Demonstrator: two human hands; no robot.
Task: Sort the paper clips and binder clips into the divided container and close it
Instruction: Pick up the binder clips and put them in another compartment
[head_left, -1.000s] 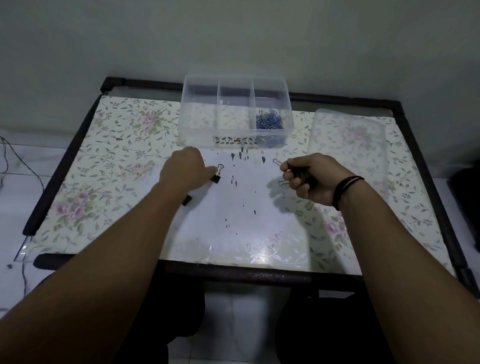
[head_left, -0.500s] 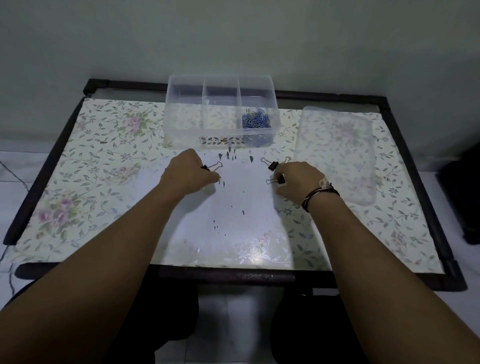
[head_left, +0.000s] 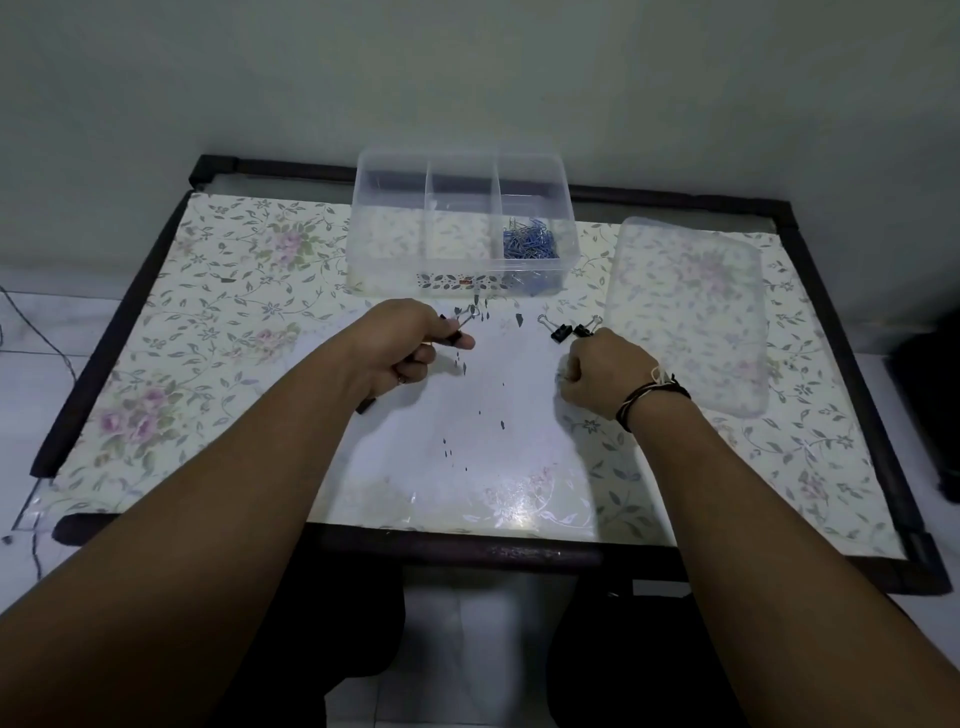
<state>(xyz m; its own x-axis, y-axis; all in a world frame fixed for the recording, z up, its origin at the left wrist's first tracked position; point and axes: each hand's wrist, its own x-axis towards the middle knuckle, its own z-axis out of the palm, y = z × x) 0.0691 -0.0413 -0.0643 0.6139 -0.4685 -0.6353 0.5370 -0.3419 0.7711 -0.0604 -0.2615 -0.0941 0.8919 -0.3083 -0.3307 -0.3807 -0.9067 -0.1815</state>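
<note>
Lifted slightly, left hand (head_left: 410, 343) pinches a binder clip (head_left: 460, 332) — right hand (head_left: 602, 374) (fist closed) holds another (head_left: 582, 330).

On the floral bench (head_left: 218, 312), the left hand (head_left: 410, 345) pinches a black binder clip (head_left: 454, 335) in its grip. The right hand (head_left: 602, 374) is curled into a fist beside two more binder clips (head_left: 569, 331). Behind them the clear divided container (head_left: 462, 228) holds blue paper clips (head_left: 530, 243) in its right compartment, with the lid (head_left: 685, 317) lying to its right.
</note>
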